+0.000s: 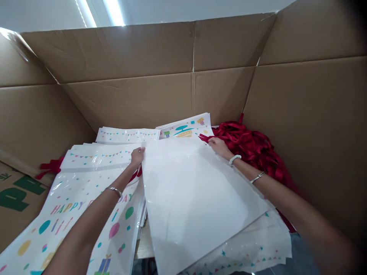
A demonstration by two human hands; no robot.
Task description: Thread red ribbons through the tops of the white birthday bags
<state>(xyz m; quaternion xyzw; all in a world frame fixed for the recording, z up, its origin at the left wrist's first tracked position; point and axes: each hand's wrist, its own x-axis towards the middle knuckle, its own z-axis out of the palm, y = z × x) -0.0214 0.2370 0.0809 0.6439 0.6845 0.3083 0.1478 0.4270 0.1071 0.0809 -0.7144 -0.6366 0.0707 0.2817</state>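
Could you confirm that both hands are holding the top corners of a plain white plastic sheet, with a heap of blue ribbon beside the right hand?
Not quite: the ribbon is red, not blue, as the head view shows. The left hand and right hand are holding the top corners of the plain white plastic sheet, with the heap of red ribbon beside the right hand.

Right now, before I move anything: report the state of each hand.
Left hand: closed, pinching the edge of the white plastic bag.
Right hand: closed, apparently gripping that bag's far corner.
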